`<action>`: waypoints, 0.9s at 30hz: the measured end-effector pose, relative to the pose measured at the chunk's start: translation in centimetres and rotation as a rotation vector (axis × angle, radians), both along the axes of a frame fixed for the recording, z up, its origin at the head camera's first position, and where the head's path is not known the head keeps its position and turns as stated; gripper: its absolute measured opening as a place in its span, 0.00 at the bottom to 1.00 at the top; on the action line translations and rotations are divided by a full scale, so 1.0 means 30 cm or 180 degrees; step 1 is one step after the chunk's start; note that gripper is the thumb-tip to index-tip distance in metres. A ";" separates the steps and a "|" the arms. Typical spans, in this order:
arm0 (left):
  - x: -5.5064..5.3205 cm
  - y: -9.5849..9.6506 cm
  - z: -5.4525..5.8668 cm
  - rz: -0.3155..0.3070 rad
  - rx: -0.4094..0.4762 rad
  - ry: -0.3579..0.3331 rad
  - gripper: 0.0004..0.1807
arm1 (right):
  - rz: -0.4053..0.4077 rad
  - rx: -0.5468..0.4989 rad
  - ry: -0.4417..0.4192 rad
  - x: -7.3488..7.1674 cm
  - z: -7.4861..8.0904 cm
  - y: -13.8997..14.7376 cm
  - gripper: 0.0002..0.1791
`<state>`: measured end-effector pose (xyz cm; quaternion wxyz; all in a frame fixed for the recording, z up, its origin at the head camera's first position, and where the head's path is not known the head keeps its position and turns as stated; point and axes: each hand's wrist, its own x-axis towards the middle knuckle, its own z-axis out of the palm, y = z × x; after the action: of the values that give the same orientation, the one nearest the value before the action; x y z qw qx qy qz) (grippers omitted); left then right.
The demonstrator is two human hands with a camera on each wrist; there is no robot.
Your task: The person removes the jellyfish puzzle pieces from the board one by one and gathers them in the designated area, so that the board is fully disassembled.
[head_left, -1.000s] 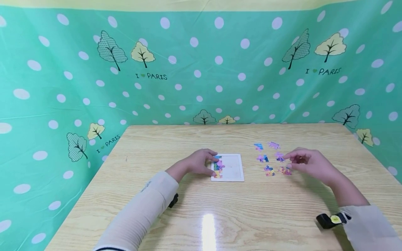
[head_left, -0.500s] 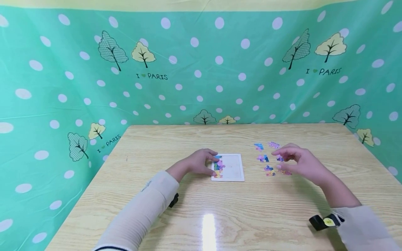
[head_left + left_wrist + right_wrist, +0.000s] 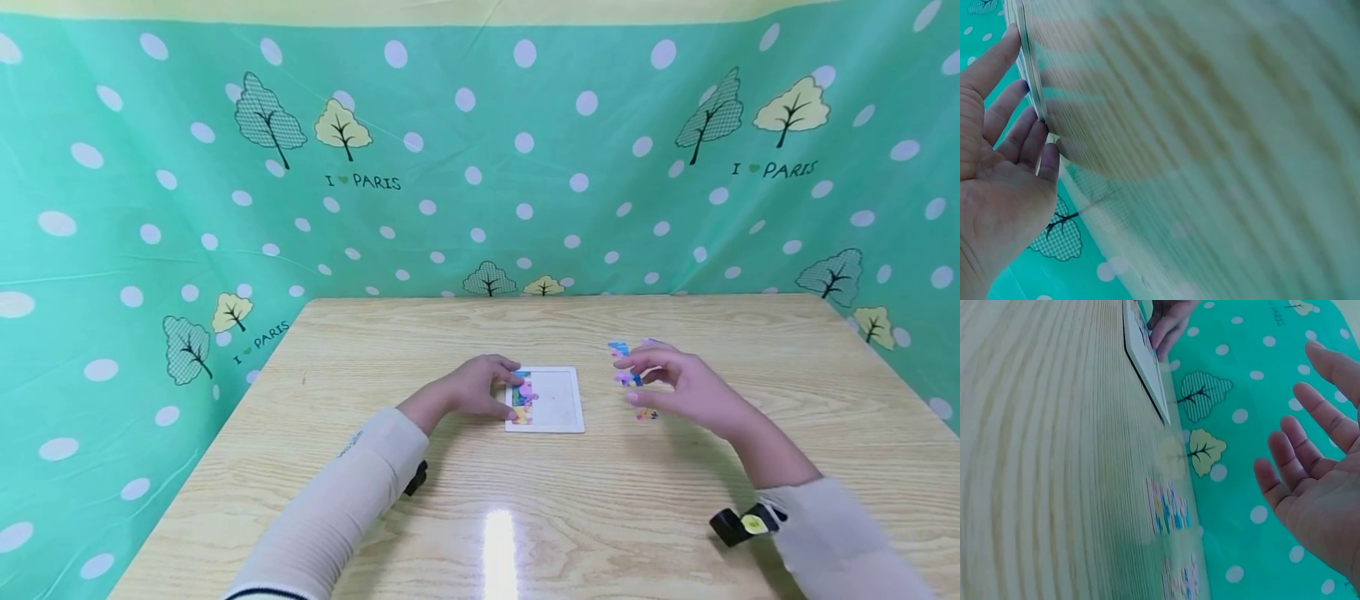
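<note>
My left hand (image 3: 480, 387) rests on the left side of a white puzzle tray (image 3: 557, 400), thumb and fingertips touching its edge. A column of joined puzzle pieces (image 3: 527, 393) fills the tray's left part; the rest of its base is bare white. Over the loose pieces to the right hovers my right hand (image 3: 686, 385), fingers parted and nothing between them. A blue-and-pink puzzle piece (image 3: 618, 347) and a yellowish one (image 3: 647, 414) show beside it. Other pieces are partly or wholly hidden by the hand. The right wrist view shows the right hand (image 3: 1322, 481) raised above the table.
The wooden table (image 3: 420, 333) reaches back to a green dotted curtain (image 3: 480, 150) printed with trees. A bright reflection lies on the tabletop near the front. Black camera straps (image 3: 746, 525) are on the wrists.
My right hand has moved left from the right column of loose pieces to over the left column, without a visible piece in it. The left hand and tray have stayed put.
</note>
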<state>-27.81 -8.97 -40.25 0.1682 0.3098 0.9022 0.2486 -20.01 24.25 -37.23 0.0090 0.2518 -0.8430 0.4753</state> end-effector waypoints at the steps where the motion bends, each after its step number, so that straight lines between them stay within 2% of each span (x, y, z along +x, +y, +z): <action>1: 0.001 0.000 0.001 0.0003 -0.0020 0.0012 0.32 | 0.0016 -0.0009 -0.0010 -0.005 -0.001 -0.007 0.18; 18: -0.002 -0.001 -0.011 0.0087 -0.0011 0.0046 0.32 | 0.0108 0.0225 -0.0427 -0.084 -0.006 -0.165 0.22; 27: -0.011 0.008 -0.009 0.0080 -0.0036 0.0221 0.32 | 0.0234 0.0406 -0.0678 -0.142 -0.025 -0.240 0.24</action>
<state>-28.14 -8.73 -40.52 0.1354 0.3058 0.9127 0.2346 -24.26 17.04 -37.97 -0.1140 0.2307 -0.8579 0.4448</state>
